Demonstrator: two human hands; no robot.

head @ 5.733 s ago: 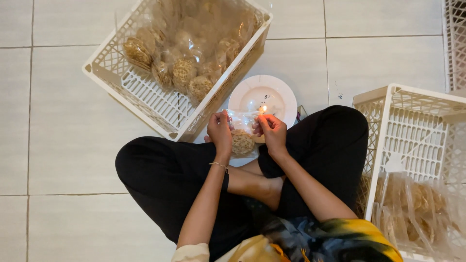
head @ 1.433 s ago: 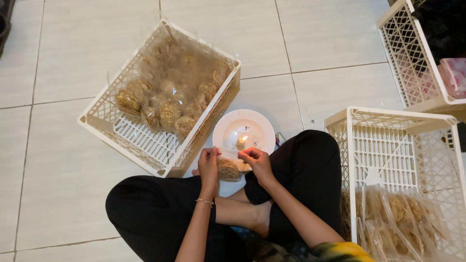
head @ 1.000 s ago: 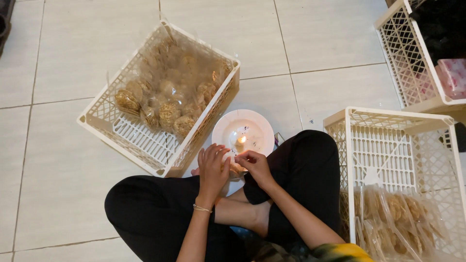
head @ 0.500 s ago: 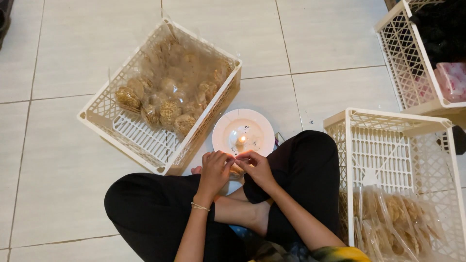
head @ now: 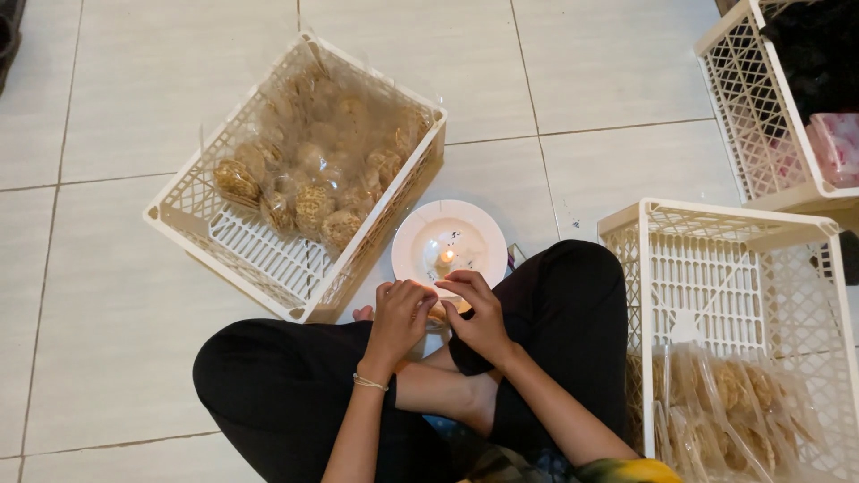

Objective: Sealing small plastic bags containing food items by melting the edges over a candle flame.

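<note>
I sit cross-legged on a tiled floor. My left hand (head: 399, 318) and my right hand (head: 477, 315) are close together, both pinching a small clear packet of brown snacks (head: 441, 313), mostly hidden between them. Just beyond my fingers stands a white plate (head: 412, 246) with a lit candle (head: 445, 258) on it. The packet's top edge is near the flame.
A white plastic crate (head: 259, 255) at the left holds many clear packets of brown snacks (head: 313, 174). Another white crate (head: 662, 268) at my right holds flat packets (head: 734, 402). A third crate (head: 747, 116) at the far right holds a pink item (head: 837, 143).
The view has shifted slightly. My hands have closed in over the packet and stay by the candle flame; the packet is now more hidden than before.
</note>
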